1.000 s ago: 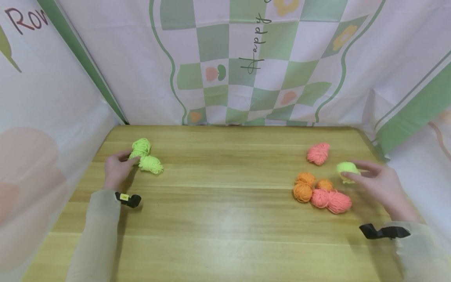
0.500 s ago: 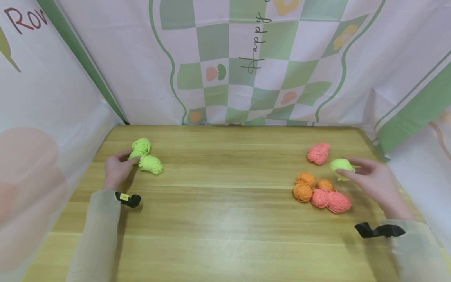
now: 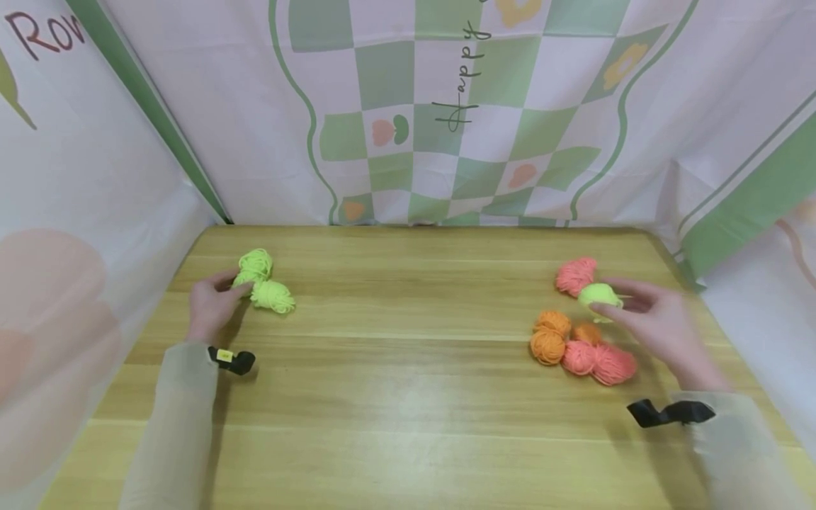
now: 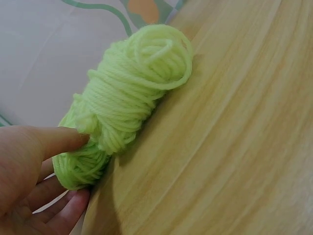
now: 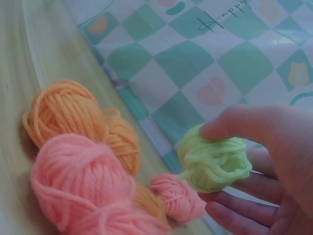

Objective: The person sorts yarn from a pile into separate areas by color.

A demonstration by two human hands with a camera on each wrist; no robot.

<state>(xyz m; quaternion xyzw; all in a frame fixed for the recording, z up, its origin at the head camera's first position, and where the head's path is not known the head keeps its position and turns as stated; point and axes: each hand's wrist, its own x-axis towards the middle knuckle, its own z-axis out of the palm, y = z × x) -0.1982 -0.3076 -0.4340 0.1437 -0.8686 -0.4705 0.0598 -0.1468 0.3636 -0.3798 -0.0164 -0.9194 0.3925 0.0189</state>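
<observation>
Our left hand [image 3: 213, 304] is resting on the worktop [image 3: 408, 397], its thumb and fingers pinching the near end of a lime yarn skein [image 3: 253, 268]; in the left wrist view the thumb is pressing into that skein [image 4: 127, 105] while the fingers are curling under it. Just to the right of this hand, a second lime skein [image 3: 274, 297] is lying against the first one.

Over on the right, two orange skeins [image 3: 550, 338] and two pink skeins [image 3: 599, 361] are sitting in a cluster just left of and below our right hand [image 3: 656, 322], and a lone pink skein [image 3: 576, 275] is lying just beyond its fingertips. We are holding a small lime yarn ball [image 3: 598, 295] in that hand, thumb on top and fingers underneath, clamped on it and lifted above the worktop; the right wrist view is showing the ball [image 5: 214, 164] gripped that way, with the orange and pink skeins beneath it.
</observation>
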